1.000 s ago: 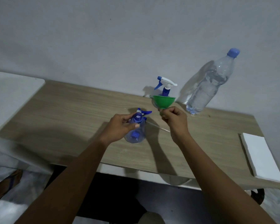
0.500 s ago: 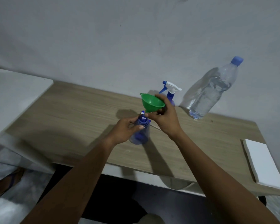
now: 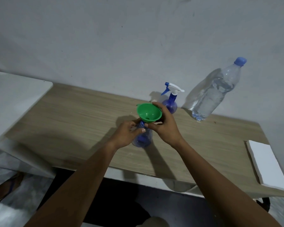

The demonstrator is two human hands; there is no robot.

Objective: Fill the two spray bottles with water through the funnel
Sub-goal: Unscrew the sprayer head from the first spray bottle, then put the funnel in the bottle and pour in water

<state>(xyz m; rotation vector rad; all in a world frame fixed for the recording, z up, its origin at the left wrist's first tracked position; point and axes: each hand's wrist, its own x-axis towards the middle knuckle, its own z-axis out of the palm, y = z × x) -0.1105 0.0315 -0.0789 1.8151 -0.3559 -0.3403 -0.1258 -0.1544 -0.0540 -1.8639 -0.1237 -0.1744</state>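
1. Behind everything is a bare grey wall, and below it a long wooden table with a white slab at its right end.
2. Near the wall stand a capped water bottle, partly full, and beside it the far sprayer with its trigger head on.
3. One second ago the funnel was held apart, to the right of the near sprayer; now it sits over the neck, tilted slightly toward the camera. I judge the spout is entering or just inside, so pouring can come next, but the water bottle is not yet opened.
4. Both forearms reach forward and meet at the neck. The left hand is closed around the near sprayer below its neck and steadies it.
5. The right hand pinches the funnel at rim and cone, fingers curled.
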